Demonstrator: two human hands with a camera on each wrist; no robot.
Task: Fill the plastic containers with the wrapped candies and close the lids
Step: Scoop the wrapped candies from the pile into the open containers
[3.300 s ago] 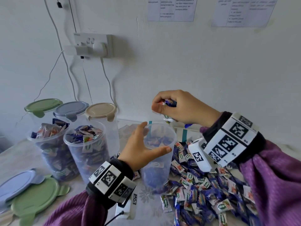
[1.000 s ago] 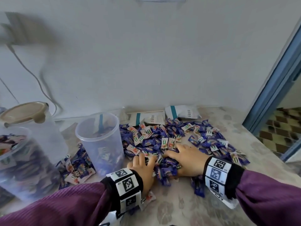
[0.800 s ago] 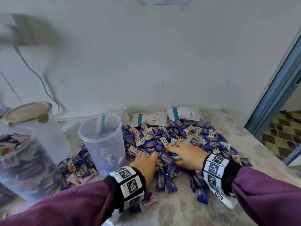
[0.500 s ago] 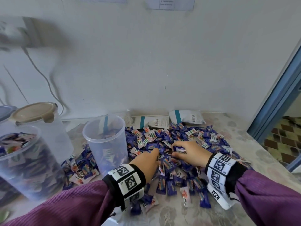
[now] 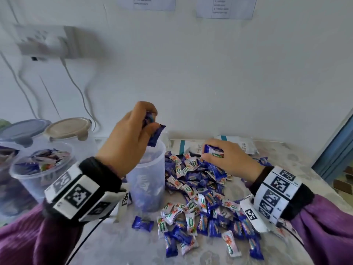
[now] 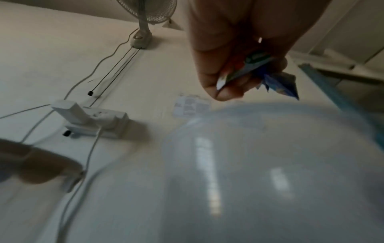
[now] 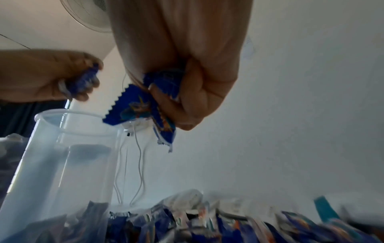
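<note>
Two hands are at work, and each has sweets in it. The left hand [image 5: 129, 136] is raised over the mouth of the open container [image 5: 148, 176], its fingers curled round a small bunch of blue wrapped candies [image 5: 155, 135]; one wrapper hangs down toward the rim, so I judge that the drop into the tub is the step in hand. From the left wrist view the same bunch [image 6: 270, 77] sits just above the container's rim [image 6: 270, 111]. Holding it right over the opening means the sweets should fall straight in and not scatter.

The right hand [image 5: 231, 159] is low, just above the loose pile of candies [image 5: 200, 199] spread on the surface [image 5: 114, 245], and it grips a few of them [image 5: 214, 151] in a closed fist; the right wrist view shows blue wrappers [image 7: 145, 105] bunched between fingers and palm. The pile lies just beside the container, which keeps each trip short.

This container looks only partly filled, with blue wrappers low inside it. To the left stands another open container [image 5: 41, 169] heaped with sweets, and behind it two more with lids on, one beige lid [image 5: 68, 127] and one grey-blue lid [image 5: 24, 129]. I judge the task is well along, yet much of the pile remains.
</note>
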